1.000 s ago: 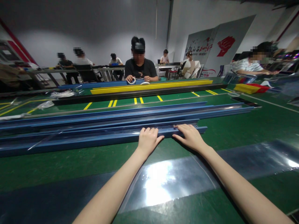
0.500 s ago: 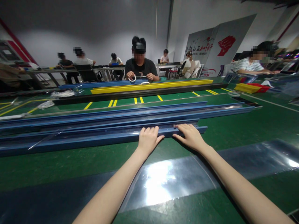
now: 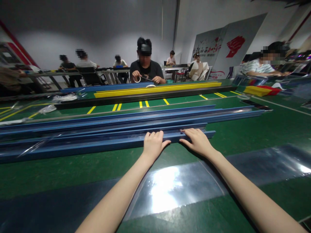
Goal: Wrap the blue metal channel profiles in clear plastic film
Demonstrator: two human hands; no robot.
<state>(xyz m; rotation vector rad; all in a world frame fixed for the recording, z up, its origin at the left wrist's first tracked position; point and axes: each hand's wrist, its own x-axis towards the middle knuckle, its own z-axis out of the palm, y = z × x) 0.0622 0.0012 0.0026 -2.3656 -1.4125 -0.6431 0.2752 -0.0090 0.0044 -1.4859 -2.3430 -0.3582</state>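
My left hand (image 3: pixel 153 144) rests over the near edge of a long blue channel strip (image 3: pixel 92 144), its fingers curled over the rim and its thumb along the front side. Close to the strip's right end, my right hand (image 3: pixel 198 141) has its fingers over the same strip, with the thumb pointing left. Both hands grip the strip; the fingertips are partly hidden inside it. Another long blue strip (image 3: pixel 233 115) lies just behind. Nearer to me, a clear plastic sheet (image 3: pixel 189 187) lies under my forearms.
Beyond are a black strip (image 3: pixel 145 96), a yellow strip (image 3: pixel 157 89) and yellow tape marks on the green table (image 3: pixel 243 142). Across it a person (image 3: pixel 147 69) handles a white ring. Yellow and red trays (image 3: pixel 257 91) sit at the back right. Crumpled plastic (image 3: pixel 65 97) lies back left.
My hands stay almost in place on the blue strip. Across the table, the person's hands and the white ring have shifted slightly.
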